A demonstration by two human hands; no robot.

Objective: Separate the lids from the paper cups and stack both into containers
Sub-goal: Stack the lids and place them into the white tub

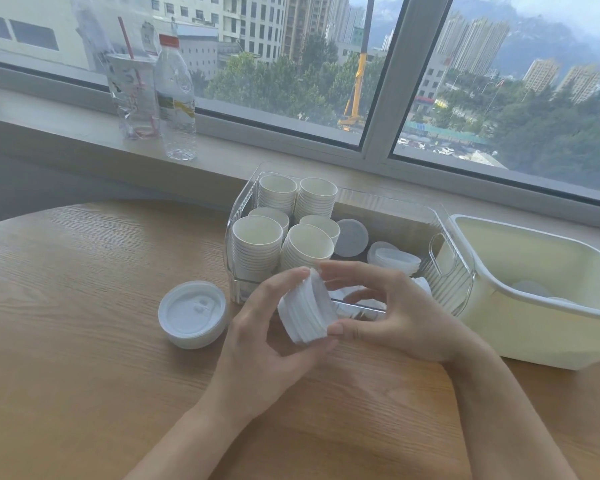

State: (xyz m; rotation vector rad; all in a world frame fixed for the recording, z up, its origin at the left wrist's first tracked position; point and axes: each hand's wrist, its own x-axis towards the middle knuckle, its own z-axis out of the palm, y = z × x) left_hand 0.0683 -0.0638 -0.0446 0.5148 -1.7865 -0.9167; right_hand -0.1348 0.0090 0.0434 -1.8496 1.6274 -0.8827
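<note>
A short stack of white plastic lids (307, 311) is held on its side above the table, just in front of the clear container. My left hand (271, 327) grips it from the left and below; my right hand (392, 313) pinches it from the right with thumb and fingers. Another stack of white lids (193, 314) sits on the table to the left. The clear plastic container (456, 268) holds several stacks of white paper cups (257, 249) at its left end and loose lids (394, 258) at its right end.
A cream plastic bin (534, 327) stands right of the clear container, with a few lids at its bottom. On the windowsill at the back left stand a clear water bottle (175, 98) and a plastic cup with a red straw (132, 93). The wooden table (70, 306) extends left.
</note>
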